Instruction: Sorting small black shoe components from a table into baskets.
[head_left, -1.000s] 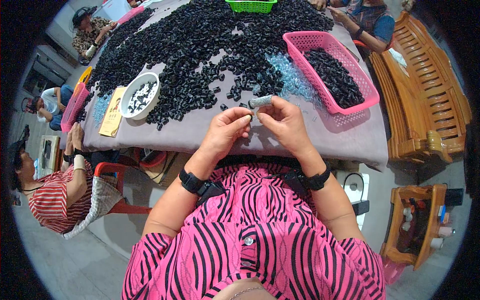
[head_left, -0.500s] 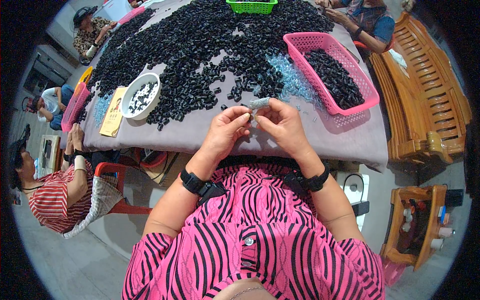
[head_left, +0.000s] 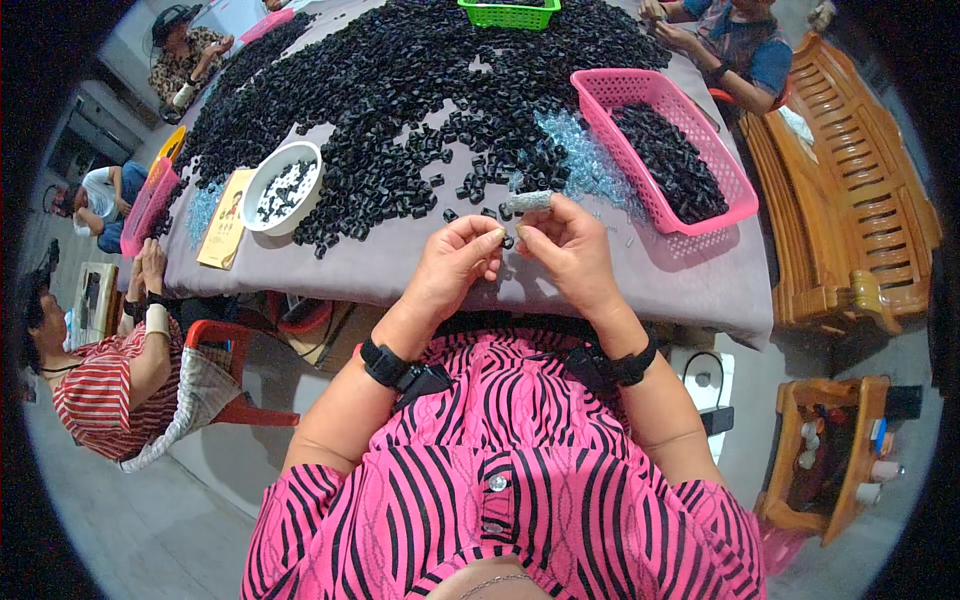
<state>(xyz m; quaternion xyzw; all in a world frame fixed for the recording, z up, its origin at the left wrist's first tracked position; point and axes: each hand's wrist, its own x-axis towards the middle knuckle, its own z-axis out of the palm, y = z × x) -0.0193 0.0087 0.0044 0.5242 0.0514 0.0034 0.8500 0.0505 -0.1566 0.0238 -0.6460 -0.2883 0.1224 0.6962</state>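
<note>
hands meet just in front of the big heap of small black parts (head_left: 400,110) that covers most of the grey counter (head_left: 640,290). left hand (head_left: 455,262) has its fingertips drawn together, pinching one small black piece (head_left: 508,241) at the near edge of that heap. right hand (head_left: 568,245) is closed too, thumb and fingers nipping the same spot from the other side, with a short grey, cloth-like roll (head_left: 528,201) lying across its fingers on the heap side. whether the black piece is already seated on anything i cannot tell; it is too small.

right of the heap, touching its edge, stands a pink basket (head_left: 735,195) holding a layer of black parts, well short of the rim. between basket and heap lies a patch of pale blue clear bits (head_left: 585,165). left of the heap, at its near corner, sits a white bowl (head_left: 262,215) with a few black and white pieces, and a yellow card (head_left: 226,220) just beside it. a green basket (head_left: 510,14) stands at the heap's far side.

as a judgement: the work is early to middling. the basket holds a fair share, but the heap on the counter is far larger, so most pieces look untouched.

other people sit around the heap, one in a red striped top (head_left: 95,390) to its left.
</note>
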